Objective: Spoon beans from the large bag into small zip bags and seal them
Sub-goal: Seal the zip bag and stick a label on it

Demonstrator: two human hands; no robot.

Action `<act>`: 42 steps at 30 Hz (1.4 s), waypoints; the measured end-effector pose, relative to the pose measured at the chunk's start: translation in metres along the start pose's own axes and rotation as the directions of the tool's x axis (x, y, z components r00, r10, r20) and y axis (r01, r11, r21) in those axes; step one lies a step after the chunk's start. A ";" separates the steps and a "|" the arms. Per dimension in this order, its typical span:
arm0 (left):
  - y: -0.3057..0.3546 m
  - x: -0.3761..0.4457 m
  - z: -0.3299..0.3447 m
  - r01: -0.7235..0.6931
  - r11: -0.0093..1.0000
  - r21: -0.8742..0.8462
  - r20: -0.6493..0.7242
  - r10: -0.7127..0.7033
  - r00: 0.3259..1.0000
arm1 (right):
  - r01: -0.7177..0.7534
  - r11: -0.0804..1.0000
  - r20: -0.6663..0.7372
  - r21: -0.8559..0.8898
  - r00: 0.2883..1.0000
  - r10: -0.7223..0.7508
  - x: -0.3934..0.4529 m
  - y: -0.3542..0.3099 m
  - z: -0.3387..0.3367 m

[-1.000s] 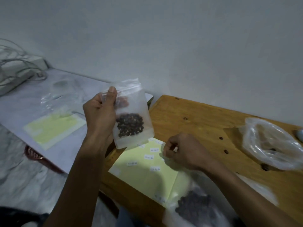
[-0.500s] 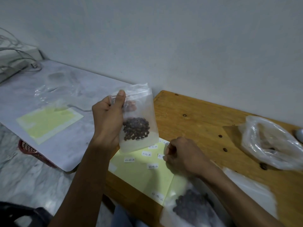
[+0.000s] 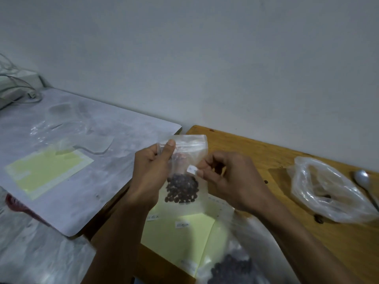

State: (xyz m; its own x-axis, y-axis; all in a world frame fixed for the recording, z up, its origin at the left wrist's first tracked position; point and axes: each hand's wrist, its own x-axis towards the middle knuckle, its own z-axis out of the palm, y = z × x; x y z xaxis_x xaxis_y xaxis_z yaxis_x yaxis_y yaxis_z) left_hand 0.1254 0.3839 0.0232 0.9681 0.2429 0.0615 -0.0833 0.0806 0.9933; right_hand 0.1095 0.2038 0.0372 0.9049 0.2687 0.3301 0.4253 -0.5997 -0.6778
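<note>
Step in hand looks like labelling a filled small zip bag (image 3: 185, 171), a side-step after filling; the zip strip appears pressed closed, though this is hard to confirm. Small zip bag held upright in the air above the yellow label sheet (image 3: 180, 232) on the wooden table (image 3: 266, 152), beans (image 3: 182, 189) settled in its lower half. Left hand (image 3: 150, 173) holds the bag by its upper left corner, thumb up along the zip edge, fingers curled behind: a closed grip on the bag. Right hand (image 3: 227, 179) pinches a small white sticker (image 3: 191, 169) between thumb and forefinger, a narrow grip, sticker just at the bag's front face. Next move likely calls for pressing the sticker flat onto the plastic, with the left hand bracing from behind. Large bag of beans (image 3: 231, 269) lies at bottom edge of view, blurred. Spoon (image 3: 364, 181) rests far right beside a crumpled clear bag (image 3: 326, 189).
</note>
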 end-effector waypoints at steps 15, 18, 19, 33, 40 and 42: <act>-0.002 -0.014 0.019 0.011 1.000 -0.014 0.216 -0.008 0.976 | -0.079 0.989 -0.226 -0.124 0.973 0.049 0.011 0.007 0.006; -0.003 -0.013 0.019 -0.004 1.000 -0.018 0.170 0.007 0.985 | -0.146 0.989 -0.328 -0.018 0.935 0.132 0.009 0.012 0.008; -0.002 -0.013 0.020 -0.008 1.000 -0.024 0.157 0.011 0.988 | -0.169 0.985 -0.351 0.028 0.921 0.167 0.008 0.013 0.010; -0.002 0.016 0.041 -0.034 0.975 0.221 0.211 -0.014 0.977 | -0.198 0.912 -0.506 0.359 0.780 0.368 0.031 0.036 0.015; -0.027 0.081 0.066 -0.064 0.927 0.369 0.117 0.022 0.993 | -0.380 0.917 -0.391 0.124 0.830 0.397 0.057 0.083 0.023; -0.037 0.097 0.076 -0.090 0.898 0.431 0.125 0.040 0.991 | -0.434 0.899 -0.364 0.055 0.830 0.423 0.075 0.096 0.025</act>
State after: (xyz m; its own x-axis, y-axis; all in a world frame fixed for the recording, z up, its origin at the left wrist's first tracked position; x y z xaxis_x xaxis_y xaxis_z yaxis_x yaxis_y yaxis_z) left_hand 0.2405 0.3313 -0.0004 0.9859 0.1235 0.1126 -0.0601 -0.3662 0.9286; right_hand 0.2181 0.1856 -0.0199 0.9251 -0.3049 0.2265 -0.0094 -0.6145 -0.7889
